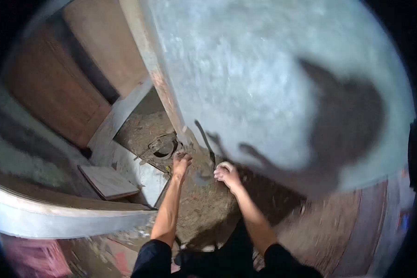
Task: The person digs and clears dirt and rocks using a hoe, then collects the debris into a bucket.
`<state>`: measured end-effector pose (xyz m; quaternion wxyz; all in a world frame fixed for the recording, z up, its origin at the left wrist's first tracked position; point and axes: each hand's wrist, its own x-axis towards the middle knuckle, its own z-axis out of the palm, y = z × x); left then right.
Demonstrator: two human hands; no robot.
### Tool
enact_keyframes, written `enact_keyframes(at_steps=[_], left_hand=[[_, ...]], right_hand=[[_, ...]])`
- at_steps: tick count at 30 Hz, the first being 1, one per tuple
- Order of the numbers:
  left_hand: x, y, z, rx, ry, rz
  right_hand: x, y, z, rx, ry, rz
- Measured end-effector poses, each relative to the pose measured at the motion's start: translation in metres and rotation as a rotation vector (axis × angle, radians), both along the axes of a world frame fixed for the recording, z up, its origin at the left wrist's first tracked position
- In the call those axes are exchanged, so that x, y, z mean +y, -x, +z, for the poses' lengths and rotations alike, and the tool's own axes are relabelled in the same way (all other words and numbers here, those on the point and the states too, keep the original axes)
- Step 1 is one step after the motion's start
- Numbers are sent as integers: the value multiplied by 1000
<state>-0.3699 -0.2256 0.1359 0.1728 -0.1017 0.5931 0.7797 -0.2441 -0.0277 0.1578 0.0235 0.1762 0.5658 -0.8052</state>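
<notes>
My left hand (182, 164) reaches down with curled fingers beside a dark round container (163, 147) on the dirt, near the foot of the wall's corner post. What it holds, if anything, is too small to tell. To its right, my right hand (226, 174) hangs over the dirt floor (201, 199) with its fingers bent together. A dark stick-like shape (205, 140) stands against the wall just above this hand; whether the fingers touch it cannot be made out.
A pale plastered wall (236, 69) with shadows fills the upper right. Wooden panels (55, 83) stand at the upper left. A pale square board (109, 180) lies at the left, above a curved white edge (69, 222). Something pink (37, 257) is at the lower left.
</notes>
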Motion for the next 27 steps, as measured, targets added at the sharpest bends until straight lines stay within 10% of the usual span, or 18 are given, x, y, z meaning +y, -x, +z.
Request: enact_keyframes(at_steps=[6, 14, 16, 20, 27], left_hand=[[37, 112, -120, 68, 302, 148], [84, 161, -87, 194, 296, 307], [80, 159, -94, 304, 742, 353], [112, 78, -57, 307, 1212, 139], [147, -189, -66, 37, 912, 304]], right_hand=[[94, 60, -58, 9, -122, 250], [193, 31, -117, -325, -227, 461], [211, 25, -120, -461, -247, 532], [218, 13, -163, -676, -84, 513], [130, -3, -216, -852, 204, 514]])
